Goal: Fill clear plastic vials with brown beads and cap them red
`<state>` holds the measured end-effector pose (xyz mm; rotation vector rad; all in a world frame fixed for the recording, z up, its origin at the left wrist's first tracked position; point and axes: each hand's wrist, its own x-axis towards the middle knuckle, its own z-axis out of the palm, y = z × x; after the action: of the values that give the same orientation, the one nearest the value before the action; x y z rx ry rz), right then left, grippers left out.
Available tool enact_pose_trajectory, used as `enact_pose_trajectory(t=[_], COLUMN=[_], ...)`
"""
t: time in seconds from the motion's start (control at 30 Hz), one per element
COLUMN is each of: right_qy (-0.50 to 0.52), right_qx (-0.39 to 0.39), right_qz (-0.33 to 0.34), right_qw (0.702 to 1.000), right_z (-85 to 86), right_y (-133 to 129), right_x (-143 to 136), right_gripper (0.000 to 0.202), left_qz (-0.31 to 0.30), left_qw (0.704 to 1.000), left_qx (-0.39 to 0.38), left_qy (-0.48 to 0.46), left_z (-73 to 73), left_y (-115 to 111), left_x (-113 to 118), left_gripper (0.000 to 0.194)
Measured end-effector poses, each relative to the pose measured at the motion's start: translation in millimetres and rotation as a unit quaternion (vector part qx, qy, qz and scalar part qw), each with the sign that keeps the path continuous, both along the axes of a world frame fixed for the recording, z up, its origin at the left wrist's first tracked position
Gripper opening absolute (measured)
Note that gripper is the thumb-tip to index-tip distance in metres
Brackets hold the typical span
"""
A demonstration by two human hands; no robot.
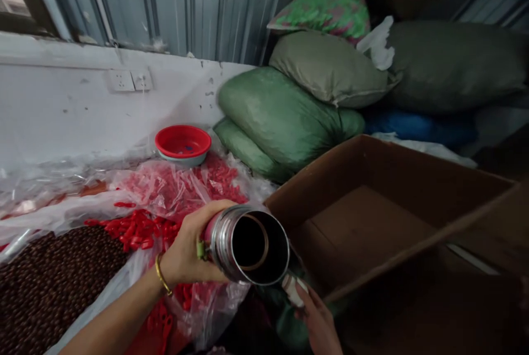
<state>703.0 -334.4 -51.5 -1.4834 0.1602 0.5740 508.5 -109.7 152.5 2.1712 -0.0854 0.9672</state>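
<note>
My left hand (188, 250), with a gold bracelet at the wrist, is wrapped round a metal flask (225, 242). The flask is tilted so that its wide open mouth faces the camera, and its inside looks dark. Just below and right of the rim, my right hand (316, 311) pinches a small whitish piece (295, 290) between thumb and fingers. That piece is close to the rim; whether it touches cannot be made out.
An open cardboard box (372, 217) stands at the right. Stuffed sacks (285, 115) are piled behind it. Red plastic pieces (140, 228), dark brown beads (58, 283) and a red basin (183, 140) lie at the left, before a white wall (53, 107).
</note>
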Motion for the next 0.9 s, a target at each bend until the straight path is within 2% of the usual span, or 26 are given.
enact_pose_trajectory(t=[0.13,0.33,0.53,0.63,0.7,0.8,0.9], right_qy=[-0.047,-0.153,-0.251,-0.283,-0.286,-0.266,-0.230], right_qx=[0.036,0.137,0.169,0.194,0.203,0.202,0.174], right_qz=[0.011,0.030,0.077,0.091,0.092,0.089,0.076], right_qw=[0.998,0.978,0.950,0.935,0.932,0.938,0.954], right_z=[21.6,75.9,115.3,127.0,129.0,122.1,109.5], right_y=[1.8,6.9,13.6,17.9,20.0,20.2,17.1], right_x=[-8.0,-16.8,-31.0,-36.0,-36.8,-36.5,-36.3], right_gripper=[0.052,0.048,0.047,0.050,0.050,0.046,0.044], left_qz=[0.019,0.033,0.040,0.034,0.023,-0.005,-0.045], left_qw=[0.998,0.981,0.975,0.976,0.979,0.989,0.997], left_qx=[-0.041,-0.052,-0.067,-0.066,-0.054,-0.026,0.017], left_qy=[0.047,0.182,0.208,0.203,0.194,0.143,0.062], left_z=[-20.2,-54.8,-70.7,-71.6,-68.3,-56.1,-35.9], left_y=[-8.5,-19.6,-21.2,-19.5,-17.5,-13.3,-9.7], left_x=[-1.7,-5.6,-6.3,-5.7,-5.4,-4.3,-1.1], left_gripper=[0.069,0.066,0.068,0.066,0.066,0.065,0.061])
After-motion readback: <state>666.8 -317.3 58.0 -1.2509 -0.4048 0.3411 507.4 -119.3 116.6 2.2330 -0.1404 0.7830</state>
